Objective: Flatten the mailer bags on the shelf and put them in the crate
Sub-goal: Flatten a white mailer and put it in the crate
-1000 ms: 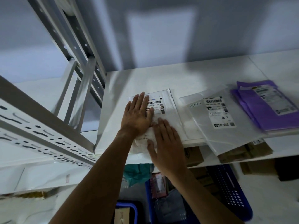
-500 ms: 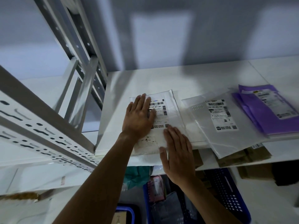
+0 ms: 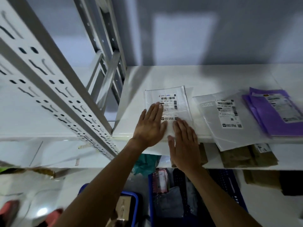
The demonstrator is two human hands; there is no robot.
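A white mailer bag (image 3: 170, 99) with a barcode label lies flat on the white shelf (image 3: 164, 76), its near end hanging over the front edge. My left hand (image 3: 150, 125) presses flat on its lower left part, fingers straight. My right hand (image 3: 184, 145) lies flat on its near right end, over the shelf edge. A grey mailer bag (image 3: 229, 122) lies to the right, and a purple mailer bag (image 3: 275, 112) further right. The blue crate (image 3: 229, 182) stands below, holding several parcels.
A perforated metal upright (image 3: 54, 82) of the rack crosses at the left. Brown packages (image 3: 246, 156) sit on the shelf below. A second blue bin (image 3: 131, 205) stands lower left of the crate. The back of the top shelf is bare.
Both hands have slid toward me along the white mailer bag, so more of its label shows. The right hand now reaches past the shelf edge.
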